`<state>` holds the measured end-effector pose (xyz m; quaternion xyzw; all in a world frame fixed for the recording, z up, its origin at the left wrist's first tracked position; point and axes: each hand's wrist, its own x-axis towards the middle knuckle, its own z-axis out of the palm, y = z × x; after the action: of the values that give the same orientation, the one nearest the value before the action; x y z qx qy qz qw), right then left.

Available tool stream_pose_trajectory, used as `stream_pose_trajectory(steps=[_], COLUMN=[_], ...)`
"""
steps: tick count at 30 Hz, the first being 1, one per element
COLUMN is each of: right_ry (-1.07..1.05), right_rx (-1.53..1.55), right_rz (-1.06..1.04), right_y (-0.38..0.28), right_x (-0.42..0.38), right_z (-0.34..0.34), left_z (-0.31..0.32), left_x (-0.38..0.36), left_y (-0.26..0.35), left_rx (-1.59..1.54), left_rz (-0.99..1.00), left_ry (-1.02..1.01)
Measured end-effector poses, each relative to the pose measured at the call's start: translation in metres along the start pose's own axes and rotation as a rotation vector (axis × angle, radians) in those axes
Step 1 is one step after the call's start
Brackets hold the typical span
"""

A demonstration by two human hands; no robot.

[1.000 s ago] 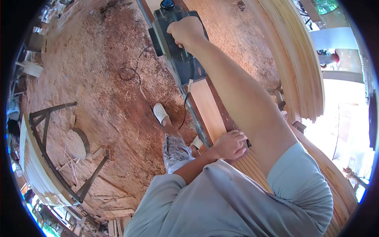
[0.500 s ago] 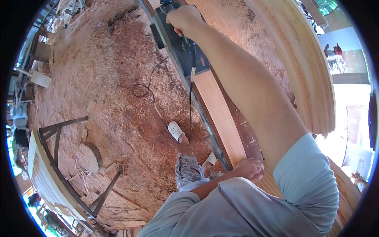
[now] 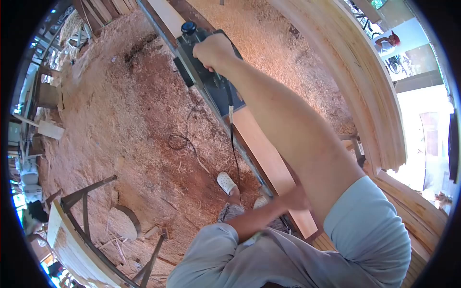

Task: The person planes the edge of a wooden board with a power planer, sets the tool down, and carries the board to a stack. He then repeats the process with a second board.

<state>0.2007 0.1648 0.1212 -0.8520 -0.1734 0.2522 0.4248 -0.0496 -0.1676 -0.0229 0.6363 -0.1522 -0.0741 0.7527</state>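
My right hand [image 3: 214,50] is closed around the handle of a dark electric hand planer [image 3: 218,93], which has a round knob at its far end. The planer sits on a long, narrow, pale wooden board [image 3: 261,144], with bare board showing in front of and behind it. A power cord [image 3: 233,139] hangs from its near end. Low in the view, my left hand [image 3: 298,199] is over the near part of the board, blurred and partly behind my right forearm. Its fingers cannot be made out.
Long stacked planks [image 3: 365,86] curve along the right. Loops of cord [image 3: 178,141] lie on the shavings-covered floor near my white clog [image 3: 226,183]. At lower left stand a metal-legged frame [image 3: 86,216] and a log round [image 3: 124,222]. A person in red headwear [image 3: 394,38] is far off.
The view has tilted upward, so the scene sits lower. My left hand has moved forward from the board's near end and is now blurred. My right hand keeps its grip on the planer.
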Motion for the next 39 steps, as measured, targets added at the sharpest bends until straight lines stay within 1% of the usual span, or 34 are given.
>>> stream_pose_trajectory(steps=[2,3,4,5,7,8,10,12,13,14,15,16,18,19,20,22,23,24,25,26,27,28,29,30,31,32,33,34,35,36,37,39], right_ry=[0.012,0.019,0.005,-0.003,-0.032,-0.046,-0.047,-0.038,-0.038,-0.046,-0.055,-0.019,0.03,0.065,0.051,-0.083,-0.099,-0.068,-0.033,-0.035,-0.04,-0.047,-0.053,-0.001,0.048,0.012,0.006,0.0,-0.004,-0.014,-0.013,-0.021], right_rx=[0.01,0.01,-0.009,0.004,-0.031,-0.011,-0.019,-0.044,-0.033,-0.024,-0.015,-0.051,-0.064,-0.064,-0.073,-0.099,-0.099,-0.064,-0.028,-0.023,-0.037,-0.05,-0.042,-0.015,0.011,0.001,0.0,0.068,0.135,0.148,0.146,0.133], right_rz=[0.014,0.042,0.043,0.032,0.047,0.068,0.068,0.08,0.081,0.088,0.091,0.078,0.055,0.054,0.059,0.034,0.056,0.039,0.018,0.027,-0.008,-0.044,-0.037,-0.064,-0.091,-0.129,-0.137,-0.149,-0.16,0.035,0.034,0.014], right_y=[-0.004,-0.007,-0.008,-0.006,-0.011,-0.014,-0.015,-0.017,-0.02,-0.021,-0.024,-0.025,-0.032,-0.035,-0.039,-0.048,-0.05,-0.056,-0.06,-0.065,-0.07,-0.075,-0.079,-0.085,-0.089,-0.091,-0.094,-0.096,-0.109,-0.126,-0.132,-0.146], right_x=[-0.003,0.001,0.002,0.002,0.007,0.006,0.007,0.014,0.019,0.022,0.025,0.037,0.06,0.065,0.075,0.097,0.103,0.109,0.118,0.126,0.133,0.14,0.146,0.152,0.16,0.174,0.189,0.202,0.197,0.198,0.203,0.22], right_z=[-0.002,-0.001,-0.002,0.0,-0.002,-0.004,-0.002,-0.005,-0.005,-0.003,0.0,0.006,0.013,0.018,0.02,0.022,0.025,0.026,0.027,0.029,0.031,0.034,0.037,0.039,0.043,0.047,0.051,0.054,0.053,0.045,0.047,0.051], left_z=[-0.103,-0.158,-0.204,-0.251,-0.268,-0.244,-0.229,-0.23,-0.234,-0.234,-0.233,-0.233,-0.232,-0.232,-0.232,-0.234,-0.238,-0.244,-0.246,-0.247,-0.249,-0.25,-0.25,-0.25,-0.249,-0.249,-0.248,-0.247,-0.246,-0.246,-0.247,-0.255], left_x=[0.03,0.045,0.056,0.064,0.075,0.082,0.07,0.06,0.062,0.061,0.06,0.059,0.062,0.061,0.061,0.058,0.061,0.063,0.063,0.064,0.065,0.065,0.063,0.062,0.061,0.06,0.061,0.061,0.062,0.061,0.061,0.063], left_y=[0.015,0.028,0.039,0.043,0.024,-0.023,-0.041,-0.005,-0.002,-0.001,0.002,0.005,0.016,0.017,0.016,0.019,0.047,0.066,0.07,0.071,0.071,0.072,0.073,0.072,0.07,0.067,0.064,0.06,0.058,0.055,0.054,0.064], left_rx=[0.114,0.182,0.26,0.389,0.536,0.373,0.205,0.995,0.987,0.697,0.548,0.404,0.771,0.764,0.85,0.918,0.847,0.779,0.773,0.689,0.608,0.608,0.555,0.506,0.507,0.562,0.59,0.621,0.549,0.512,0.476,0.255], left_rz=[-0.053,-0.087,-0.121,-0.095,-0.056,0.058,0.157,-0.051,-0.044,-0.187,-0.247,-0.313,-0.053,-0.058,-0.001,0.029,-0.098,-0.213,-0.221,-0.224,-0.228,-0.237,-0.204,-0.166,-0.172,-0.023,0.053,0.129,0.142,0.149,0.157,0.139], left_ry=[0.173,0.232,0.247,0.108,-0.009,0.267,0.507,0.366,0.362,0.263,0.21,0.166,0.338,0.343,0.382,0.42,0.271,0.117,0.11,0.109,0.109,0.107,0.124,0.145,0.151,0.195,0.221,0.249,0.245,0.242,0.239,0.183])
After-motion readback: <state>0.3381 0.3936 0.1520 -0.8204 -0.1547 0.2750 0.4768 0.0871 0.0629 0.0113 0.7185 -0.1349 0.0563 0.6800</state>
